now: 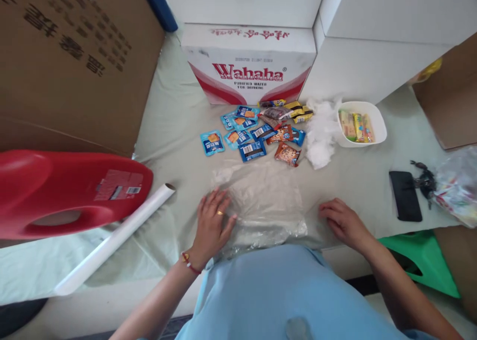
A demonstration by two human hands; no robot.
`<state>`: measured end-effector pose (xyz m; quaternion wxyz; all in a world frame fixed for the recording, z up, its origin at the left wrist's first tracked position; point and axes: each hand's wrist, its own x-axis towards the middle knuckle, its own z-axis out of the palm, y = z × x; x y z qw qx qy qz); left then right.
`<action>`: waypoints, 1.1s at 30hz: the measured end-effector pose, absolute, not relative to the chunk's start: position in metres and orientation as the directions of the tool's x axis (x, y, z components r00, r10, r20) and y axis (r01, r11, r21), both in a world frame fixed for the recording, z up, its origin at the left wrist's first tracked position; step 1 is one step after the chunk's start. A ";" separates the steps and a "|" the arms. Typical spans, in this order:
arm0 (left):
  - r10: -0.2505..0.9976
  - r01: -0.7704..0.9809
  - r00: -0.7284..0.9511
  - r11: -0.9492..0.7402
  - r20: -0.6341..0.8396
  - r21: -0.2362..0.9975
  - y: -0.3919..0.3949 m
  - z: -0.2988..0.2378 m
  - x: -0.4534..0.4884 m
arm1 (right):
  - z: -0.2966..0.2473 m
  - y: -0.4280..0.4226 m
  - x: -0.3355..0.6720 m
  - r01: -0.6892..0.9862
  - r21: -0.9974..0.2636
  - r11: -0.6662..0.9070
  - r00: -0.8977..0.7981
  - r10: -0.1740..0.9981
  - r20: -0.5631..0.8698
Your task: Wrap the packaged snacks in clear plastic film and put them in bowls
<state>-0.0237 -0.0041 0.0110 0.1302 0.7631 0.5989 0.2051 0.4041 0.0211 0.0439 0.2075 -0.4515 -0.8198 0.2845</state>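
Note:
A clear, crinkled plastic bag or sheet [266, 196] lies flat on the cloth in front of my body. My left hand [213, 220] rests palm down at its left edge, fingers stretched out and thumb apart. Just beyond the plastic's right side is my right hand [345, 223], fingers curled inward; whatever may be between them is hidden. Past the plastic lie several small snack packets: light blue ones [212, 142], dark blue ones [252, 151], brown ones [287, 154] and yellow-and-black ones [302, 114]. White fluffy filling or crumpled thin plastic [320, 141] sits beside them.
A white tub [380, 126] holds wrapped snack sticks. Behind the packets stands a Wahaha carton [257, 56]. A white roll [115, 240] and a red plastic object [74, 191] lie left, near a large cardboard box [74, 81]. At right are a black phone [405, 196] and a filled clear bag [458, 181].

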 end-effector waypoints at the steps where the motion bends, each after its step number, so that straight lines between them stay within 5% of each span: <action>1: 0.965 0.858 0.158 -0.238 0.208 0.455 -0.001 0.016 -0.022 | 0.049 0.027 0.401 0.641 -0.637 0.428 -0.460 0.879 0.127; 6: 0.957 0.856 0.149 -0.251 0.250 0.453 0.035 0.027 0.001 | 0.051 0.069 0.340 0.618 -0.582 0.529 -0.476 0.840 0.259; 13: 0.992 0.981 0.073 -0.052 -0.106 0.187 0.047 0.005 -0.010 | -0.002 0.068 0.324 0.707 -0.470 0.528 -0.593 0.805 0.012; 20: 0.987 0.991 0.061 -0.043 -0.151 0.123 0.044 0.006 -0.013 | 0.022 0.097 0.367 0.647 -0.552 0.527 -0.631 0.776 0.000; 28: 0.991 0.988 0.064 -0.047 -0.118 0.145 0.044 0.002 -0.014 | 0.057 0.265 0.309 0.862 -0.155 0.483 -0.443 0.866 0.234; 33: 0.994 0.986 0.061 -0.046 -0.089 0.160 0.043 0.002 -0.013 | 0.048 0.323 0.276 0.807 -0.073 0.587 -0.572 0.806 0.153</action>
